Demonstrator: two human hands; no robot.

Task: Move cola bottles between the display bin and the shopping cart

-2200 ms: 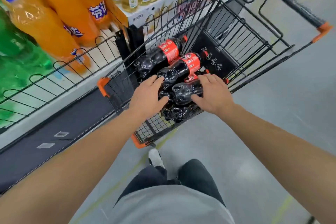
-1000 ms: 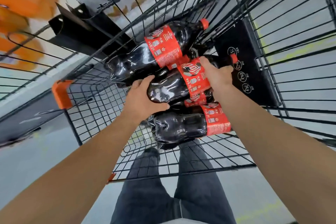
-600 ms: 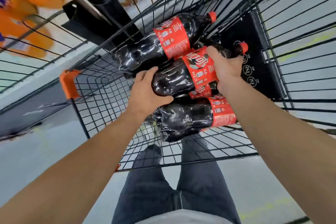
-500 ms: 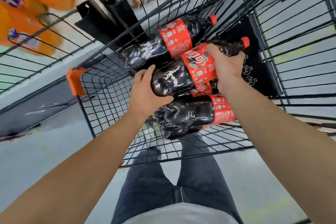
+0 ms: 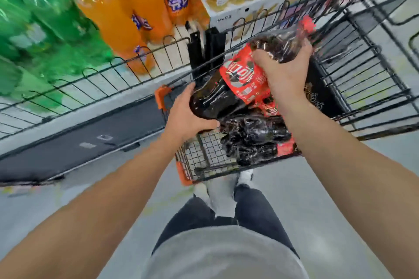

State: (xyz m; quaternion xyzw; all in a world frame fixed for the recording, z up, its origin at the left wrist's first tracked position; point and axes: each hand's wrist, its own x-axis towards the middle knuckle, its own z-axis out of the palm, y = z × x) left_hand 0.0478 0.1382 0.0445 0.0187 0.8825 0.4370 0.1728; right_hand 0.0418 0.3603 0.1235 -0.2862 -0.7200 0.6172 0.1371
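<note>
1. I see both forearms reaching forward over the black wire shopping cart with orange corner guards (image 5: 374,88), lifting a large dark plastic cola bottle with a red label (image 5: 226,93) above it, cap end tilted up and away.
2. The label's white script is too blurred to read; the tall orange soda bottles (image 5: 145,7) in the black wire display bin (image 5: 95,79) carry blue-and-white characters.
3. My left hand (image 5: 186,118) cups the bottle's base, fingers curled beneath; my right hand (image 5: 284,70) grips its shoulder near the neck.
4. More dark cola bottles (image 5: 251,140) lie in the cart below.

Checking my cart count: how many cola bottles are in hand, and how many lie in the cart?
Held cola bottle: 1
Cola bottles lying in the cart: 2, by their labels; pile blurred
Total: 3
</note>
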